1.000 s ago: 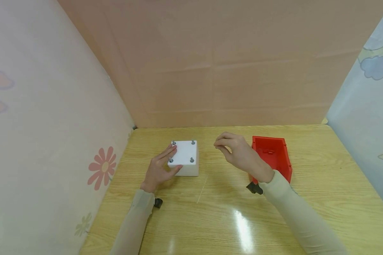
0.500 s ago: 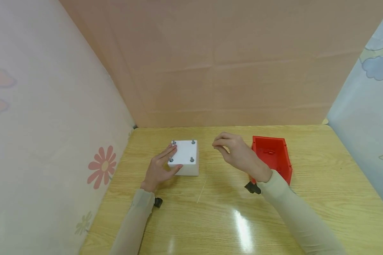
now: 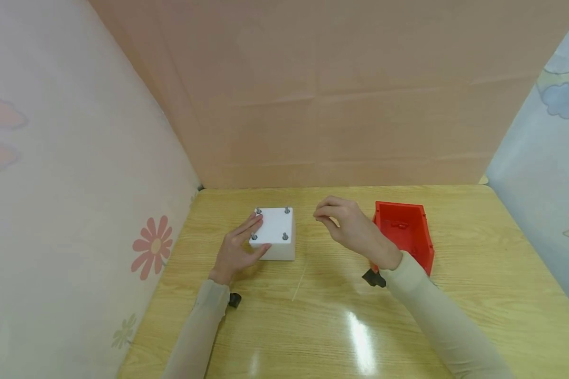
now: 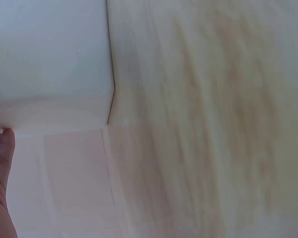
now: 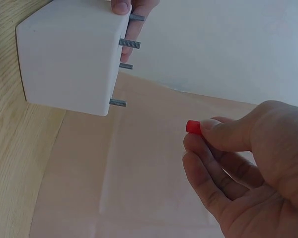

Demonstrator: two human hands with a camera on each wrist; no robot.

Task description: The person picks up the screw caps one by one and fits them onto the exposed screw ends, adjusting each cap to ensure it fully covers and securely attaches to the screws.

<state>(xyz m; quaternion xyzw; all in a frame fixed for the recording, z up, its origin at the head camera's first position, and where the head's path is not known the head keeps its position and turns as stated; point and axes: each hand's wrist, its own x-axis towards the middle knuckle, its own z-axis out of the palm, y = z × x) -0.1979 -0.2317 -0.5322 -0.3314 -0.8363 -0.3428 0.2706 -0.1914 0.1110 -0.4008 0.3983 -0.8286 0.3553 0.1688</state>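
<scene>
A white block [image 3: 274, 225] stands on the table with a threaded metal stud [image 5: 129, 43] sticking up near each top corner. My left hand [image 3: 236, 255] rests on the block's left side, fingers straight across the top and thumb at the front face. In the left wrist view, a fingertip [image 4: 8, 141] touches the block's edge. My right hand [image 3: 348, 226] is raised to the right of the block, apart from it. Between thumb and forefinger it pinches a small red cylindrical piece [image 5: 193, 127], one end showing beyond the fingertips.
A red bin [image 3: 410, 229] with a few small red pieces [image 3: 399, 225] inside stands on the wooden table [image 3: 322, 337] to the right, partly behind the right forearm. A brown sheet [image 3: 313, 105] closes off the back, and pale patterned sheets [image 3: 99, 158] flank both sides.
My right hand has drifted slightly left toward the white block, still pinching. The left hand and the block have not moved.
</scene>
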